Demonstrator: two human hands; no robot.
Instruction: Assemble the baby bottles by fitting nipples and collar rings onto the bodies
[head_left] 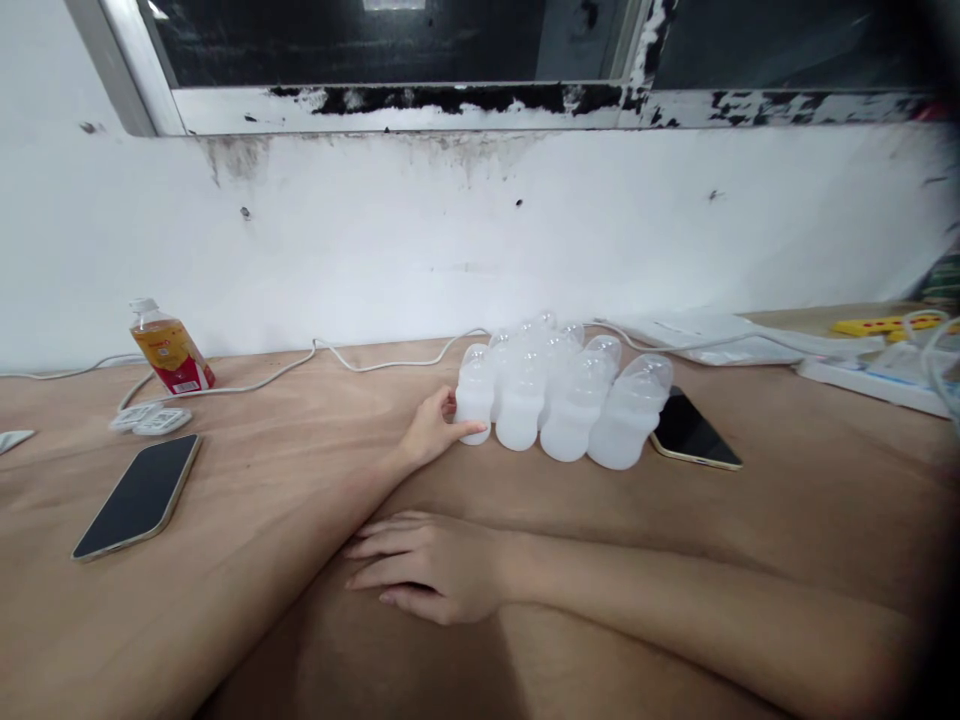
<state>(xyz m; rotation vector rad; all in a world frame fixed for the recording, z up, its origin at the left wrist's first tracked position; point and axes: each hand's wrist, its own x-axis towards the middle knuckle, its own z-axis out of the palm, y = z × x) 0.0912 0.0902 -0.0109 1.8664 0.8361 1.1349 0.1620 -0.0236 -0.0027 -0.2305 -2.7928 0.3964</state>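
Note:
Several frosted white baby bottles with clear dome caps stand upright in close rows on the wooden table (pixel 600 550). At the front left of the group is one baby bottle (pixel 475 395), and my left hand (pixel 439 428) is closed around its lower part, thumb across the front. The other fingers are partly hidden behind it. Beside it in the front row stand a second baby bottle (pixel 519 400), a third baby bottle (pixel 574 405) and the rightmost one (pixel 626 415). My right hand (pixel 435 567) lies palm down near my left forearm, fingers stretched out, holding nothing.
A dark phone (pixel 697 430) lies right of the bottles, and another phone (pixel 139 497) lies at the left. Behind that are a drink bottle (pixel 172 345) and small white packets (pixel 150 418). A white cable (pixel 277 378) runs along the wall, with plastic bags (pixel 705 335) at the back right.

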